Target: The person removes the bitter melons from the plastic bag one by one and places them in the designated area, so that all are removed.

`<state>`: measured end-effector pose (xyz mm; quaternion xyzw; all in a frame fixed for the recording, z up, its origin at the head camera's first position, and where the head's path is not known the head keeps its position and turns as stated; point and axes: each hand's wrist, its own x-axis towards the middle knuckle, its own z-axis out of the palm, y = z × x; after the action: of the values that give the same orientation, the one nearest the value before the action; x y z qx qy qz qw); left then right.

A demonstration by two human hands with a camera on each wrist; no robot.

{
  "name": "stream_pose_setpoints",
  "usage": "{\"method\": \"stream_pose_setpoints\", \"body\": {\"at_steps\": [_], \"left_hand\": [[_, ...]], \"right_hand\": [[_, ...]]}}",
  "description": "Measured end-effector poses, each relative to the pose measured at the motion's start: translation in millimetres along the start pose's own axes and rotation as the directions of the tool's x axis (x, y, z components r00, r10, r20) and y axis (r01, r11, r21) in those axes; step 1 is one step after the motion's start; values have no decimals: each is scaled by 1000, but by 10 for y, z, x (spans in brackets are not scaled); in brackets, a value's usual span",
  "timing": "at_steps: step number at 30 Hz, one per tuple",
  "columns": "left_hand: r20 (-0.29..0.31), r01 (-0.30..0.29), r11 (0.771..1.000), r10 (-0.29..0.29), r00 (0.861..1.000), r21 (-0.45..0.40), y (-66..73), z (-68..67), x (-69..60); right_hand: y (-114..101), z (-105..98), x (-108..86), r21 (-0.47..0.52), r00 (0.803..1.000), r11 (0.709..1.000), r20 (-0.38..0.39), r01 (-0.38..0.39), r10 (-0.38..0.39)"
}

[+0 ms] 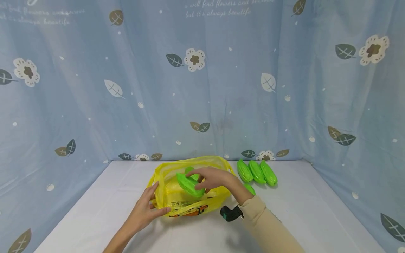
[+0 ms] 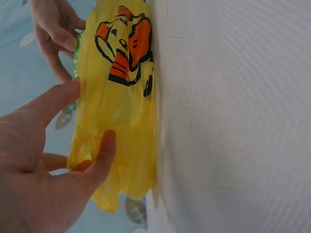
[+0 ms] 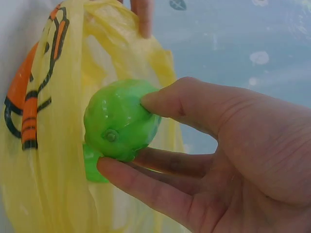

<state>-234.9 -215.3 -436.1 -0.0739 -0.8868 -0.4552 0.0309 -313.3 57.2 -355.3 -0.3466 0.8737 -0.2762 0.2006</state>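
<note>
A yellow plastic bag (image 1: 196, 207) with a printed orange and black figure lies on the table, its mouth spread wide. My left hand (image 1: 145, 211) holds the left side of its rim, thumb on the front and other fingers spread along the edge. At the mouth, my right hand (image 1: 213, 176) holds a glossy, bumpy green toy vegetable (image 1: 190, 186) between thumb and fingers. In the right wrist view that vegetable (image 3: 121, 121) shows its rounded end. Just beneath it, another green piece (image 3: 94, 167) shows inside the bag.
Right of the bag, three similar green toy vegetables (image 1: 257, 172) lie side by side on the white table (image 1: 303, 207). Another (image 1: 250, 189) is partly hidden by the right forearm. A black wrist camera (image 1: 230, 213) hangs below the right sleeve. Blue patterned cloth (image 1: 221, 105) surrounds the table.
</note>
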Motion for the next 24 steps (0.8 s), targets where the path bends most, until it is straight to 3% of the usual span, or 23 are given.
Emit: {"method": "stream_pose_setpoints", "body": {"at_steps": [15,24], "left_hand": [[0,17,1000,-17,1000,1,24,11,-8],[1,11,1000,-11,1000,-5,27,9,-6]], "right_hand": [[182,-122,-250,88,999,996,-39,26,-22],[305,-226,-446,105,994,993,-102,44,-33]]}}
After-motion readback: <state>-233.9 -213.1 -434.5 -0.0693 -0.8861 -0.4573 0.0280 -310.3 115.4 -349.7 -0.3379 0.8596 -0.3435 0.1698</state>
